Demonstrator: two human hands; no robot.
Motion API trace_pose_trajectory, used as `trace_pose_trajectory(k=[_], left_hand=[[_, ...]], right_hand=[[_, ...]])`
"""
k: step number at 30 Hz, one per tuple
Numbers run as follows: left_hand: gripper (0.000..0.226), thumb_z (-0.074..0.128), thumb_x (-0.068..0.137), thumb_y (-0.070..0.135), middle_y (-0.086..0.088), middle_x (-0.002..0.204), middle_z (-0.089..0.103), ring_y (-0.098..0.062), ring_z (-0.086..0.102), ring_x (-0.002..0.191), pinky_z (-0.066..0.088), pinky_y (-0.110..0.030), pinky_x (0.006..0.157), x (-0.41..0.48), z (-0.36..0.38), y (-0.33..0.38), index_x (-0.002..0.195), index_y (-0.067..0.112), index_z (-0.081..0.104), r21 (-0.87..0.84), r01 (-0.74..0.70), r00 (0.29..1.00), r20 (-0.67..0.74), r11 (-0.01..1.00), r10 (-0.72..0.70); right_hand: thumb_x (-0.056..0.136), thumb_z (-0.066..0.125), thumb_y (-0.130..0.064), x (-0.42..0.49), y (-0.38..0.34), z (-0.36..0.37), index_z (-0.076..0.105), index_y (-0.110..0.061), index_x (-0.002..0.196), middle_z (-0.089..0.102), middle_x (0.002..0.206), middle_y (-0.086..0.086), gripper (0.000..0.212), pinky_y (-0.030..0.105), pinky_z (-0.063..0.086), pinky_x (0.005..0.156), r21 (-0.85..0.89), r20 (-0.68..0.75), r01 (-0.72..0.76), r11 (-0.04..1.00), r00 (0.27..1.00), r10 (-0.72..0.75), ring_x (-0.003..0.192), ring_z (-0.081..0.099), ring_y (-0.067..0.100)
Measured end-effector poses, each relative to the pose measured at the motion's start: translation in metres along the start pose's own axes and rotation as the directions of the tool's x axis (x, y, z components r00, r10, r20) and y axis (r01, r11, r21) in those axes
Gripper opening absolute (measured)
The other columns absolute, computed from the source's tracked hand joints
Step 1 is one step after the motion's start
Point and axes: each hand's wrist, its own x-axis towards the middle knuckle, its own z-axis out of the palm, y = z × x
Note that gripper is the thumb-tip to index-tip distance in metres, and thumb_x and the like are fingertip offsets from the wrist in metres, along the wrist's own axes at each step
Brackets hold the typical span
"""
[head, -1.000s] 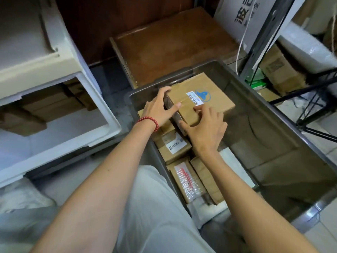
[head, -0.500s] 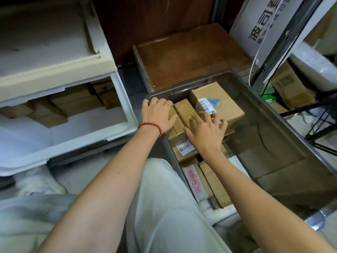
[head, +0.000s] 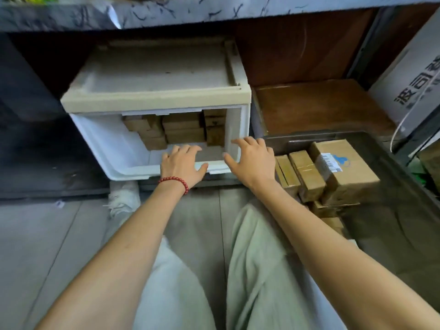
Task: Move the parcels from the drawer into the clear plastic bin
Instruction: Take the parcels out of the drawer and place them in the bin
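Left hand [head: 182, 163] over the front lip of the drawer [head: 114, 148], palm down, fingers spread, thumb out to the right, holding nothing; contact with the lip not possible to tell. Red bracelet [head: 175, 181] on that wrist. Right hand [head: 252, 160] just beside it, at the front right corner of the drawer, also spread wide and holding nothing, fingertips over the right wall, thumb pointing left toward the other thumb. Drawer pulled out from a cream cabinet [head: 157, 75], its white floor showing at the front. Brown parcels [head: 183, 127] stacked in several layers at the back of the drawer, partly under the cabinet top, a little beyond the fingertips. To the right, the clear bin [head: 333, 135], dark through its walls. Inside it, near its left side, two slim parcels [head: 307, 175] on edge, touching each other, and a larger labelled parcel [head: 352, 177] against them on the right, with a white barcode label and a blue mark on top. Under these, more cardboard, only edges visible. Behind the bin, a brown board [head: 321, 108]; at far right, a white sign [head: 414, 84] with dark characters. Lower in view, pale trousers [head: 257, 258], grey floor [head: 47, 234] and a white shoe [head: 123, 196] just below the drawer front.
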Motion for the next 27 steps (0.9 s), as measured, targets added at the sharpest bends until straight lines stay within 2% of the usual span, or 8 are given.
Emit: trace_pose_trajectory(k=[5,10,14,18,23,27], left_hand=[[0.054,0.051,0.089,0.050,-0.001,0.139,0.049,-0.025,0.042,0.126,0.035,-0.040,0.095,-0.020,-0.007,-0.054,0.137,0.027,0.043,-0.022,0.177,0.984,-0.018,0.984,-0.177],[0.063,0.049,0.091,0.049,-0.004,0.146,0.040,-0.028,0.038,0.131,0.035,-0.046,0.099,-0.023,0.011,-0.088,0.146,0.023,0.031,-0.022,0.258,0.965,0.052,0.966,-0.257],[0.069,0.050,0.091,0.047,-0.003,0.153,0.028,-0.028,0.034,0.134,0.035,-0.046,0.100,0.001,0.022,-0.106,0.149,0.021,0.021,-0.030,0.264,0.964,0.018,0.964,-0.264],[0.074,0.049,0.092,0.046,-0.006,0.158,0.014,-0.029,0.029,0.137,0.034,-0.046,0.101,0.031,0.044,-0.128,0.152,0.021,0.012,0.035,0.297,0.952,0.071,0.954,-0.299],[0.072,0.052,0.092,0.041,-0.007,0.158,0.008,-0.031,0.027,0.137,0.034,-0.046,0.102,0.071,0.067,-0.155,0.151,0.021,0.015,0.082,0.311,0.942,0.105,0.947,-0.319],[0.076,0.055,0.089,0.047,-0.010,0.157,0.011,-0.036,0.027,0.137,0.032,-0.045,0.107,0.107,0.078,-0.179,0.150,0.020,0.018,0.122,0.280,0.957,0.044,0.952,-0.287]], right_hand=[[0.093,0.048,-0.053,0.004,-0.050,0.031,0.049,-0.024,0.138,0.050,0.137,0.000,0.053,0.037,0.044,0.091,0.057,0.113,0.070,0.996,0.991,-0.076,0.126,0.043,0.023],[0.092,0.052,-0.052,0.014,-0.054,0.072,0.048,-0.021,0.137,0.048,0.138,0.003,0.054,0.039,0.046,0.092,0.044,0.200,0.062,0.997,0.977,-0.070,0.126,0.043,0.025],[0.092,0.051,-0.053,0.043,-0.060,0.096,0.046,-0.023,0.138,0.044,0.141,0.003,0.055,0.041,0.047,0.092,0.054,0.189,0.114,0.992,0.974,-0.122,0.128,0.041,0.026],[0.092,0.052,-0.051,0.076,-0.062,0.126,0.042,-0.023,0.140,0.041,0.143,0.005,0.057,0.043,0.046,0.092,0.052,0.192,0.120,0.991,0.973,-0.128,0.128,0.039,0.027],[0.092,0.051,-0.054,0.119,-0.070,0.165,0.039,-0.025,0.142,0.039,0.146,0.008,0.060,0.045,0.044,0.097,0.038,0.208,0.124,0.992,0.970,-0.129,0.132,0.037,0.030],[0.090,0.053,-0.054,0.150,-0.081,0.193,0.038,-0.026,0.142,0.038,0.145,0.008,0.061,0.043,0.046,0.092,0.074,0.198,0.118,0.990,0.971,-0.131,0.131,0.038,0.032]])
